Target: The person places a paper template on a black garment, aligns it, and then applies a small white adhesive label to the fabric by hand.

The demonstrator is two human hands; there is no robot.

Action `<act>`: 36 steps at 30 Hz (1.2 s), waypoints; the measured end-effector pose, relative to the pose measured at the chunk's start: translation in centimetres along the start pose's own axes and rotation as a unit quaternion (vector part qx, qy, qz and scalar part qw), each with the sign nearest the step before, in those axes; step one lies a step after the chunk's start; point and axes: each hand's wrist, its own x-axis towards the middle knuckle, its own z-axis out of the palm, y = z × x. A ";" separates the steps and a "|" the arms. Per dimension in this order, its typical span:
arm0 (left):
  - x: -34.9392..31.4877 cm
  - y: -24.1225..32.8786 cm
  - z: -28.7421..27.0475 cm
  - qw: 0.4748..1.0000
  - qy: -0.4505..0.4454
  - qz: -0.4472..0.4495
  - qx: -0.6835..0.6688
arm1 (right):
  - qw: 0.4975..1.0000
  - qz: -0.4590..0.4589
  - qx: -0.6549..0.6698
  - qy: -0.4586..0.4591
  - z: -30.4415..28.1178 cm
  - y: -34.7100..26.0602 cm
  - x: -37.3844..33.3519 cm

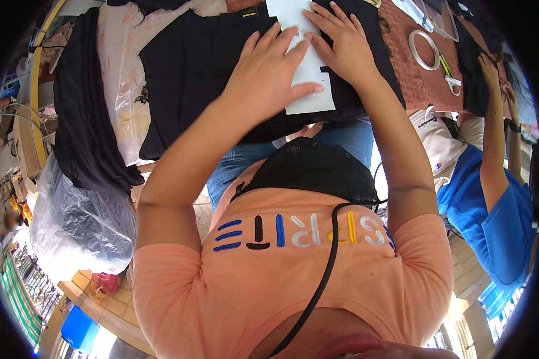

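A piece of black fabric (188,78) lies spread on the table in front of me, with a small label near its far edge. On top of it rests a long white paper template (312,103) with notched edges. My left hand (263,75) is flat with fingers spread, its fingertips and thumb on the template's left side. Across from it, my right hand (342,49) presses flat near the template's far right edge, fingers apart. Both hands are open, and nothing is gripped. My hands cover parts of the template, and its far end runs out of the picture.
On the reddish-brown table cover (406,60) to the right lie a ring-shaped roll (424,50) and a small yellow-green handled tool (445,66). A co-worker in a blue shirt (485,209) handles black cloth at far right. At left, black cloth (81,102) hangs above a clear plastic bag (81,215).
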 end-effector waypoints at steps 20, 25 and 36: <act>8.6 -4.6 1.3 0.983 -0.178 0.035 0.023 | 0.995 -0.031 0.077 0.053 -5.3 -0.4 -1.2; 9.3 -5.2 2.4 0.976 -0.204 0.036 0.065 | 0.989 -0.093 0.117 0.003 -7.0 -1.3 -6.3; 10.3 -5.6 1.1 0.955 -0.286 0.051 0.069 | 0.983 -0.157 0.090 0.010 -5.7 -3.3 -9.5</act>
